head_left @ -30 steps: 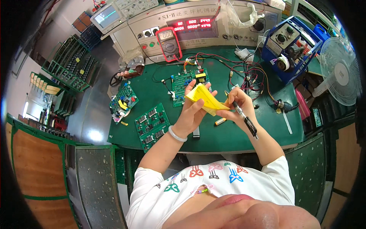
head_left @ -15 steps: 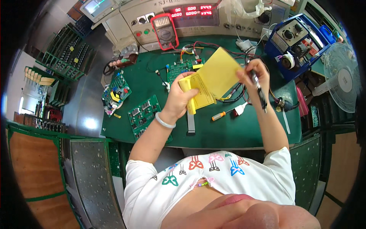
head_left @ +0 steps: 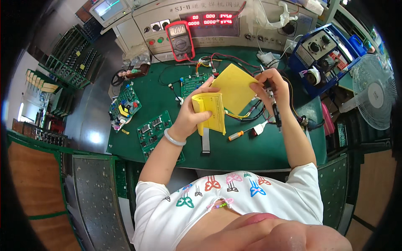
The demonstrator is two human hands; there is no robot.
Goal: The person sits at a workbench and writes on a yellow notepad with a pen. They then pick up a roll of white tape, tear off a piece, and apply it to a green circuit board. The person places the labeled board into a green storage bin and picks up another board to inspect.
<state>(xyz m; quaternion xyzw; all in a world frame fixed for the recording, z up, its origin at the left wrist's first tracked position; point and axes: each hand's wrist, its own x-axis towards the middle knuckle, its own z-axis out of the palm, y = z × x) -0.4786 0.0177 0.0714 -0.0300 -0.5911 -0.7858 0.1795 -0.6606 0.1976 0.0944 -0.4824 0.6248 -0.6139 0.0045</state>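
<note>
My left hand is closed around a yellow printed booklet, with the thumb pressed across its front. A plain yellow sheet stands tilted beside the booklet; whether the two are joined I cannot tell. Its right corner is pinched by my right hand, which also keeps a dark pen tucked in the fingers, tip downward. Behind the booklet lies a green circuit board, partly covered. Below the booklet a grey ribbon cable rests on the green bench top.
An orange-handled screwdriver and a white connector lie before my right forearm. Two more circuit boards occupy the left side. Behind stand a red multimeter and a test console; a blue-framed machine and fan are right.
Both hands appear slightly lower in the picture, as does the bench. The sheet has swung to a different tilt, and the booklet now curls more in my left hand.
</note>
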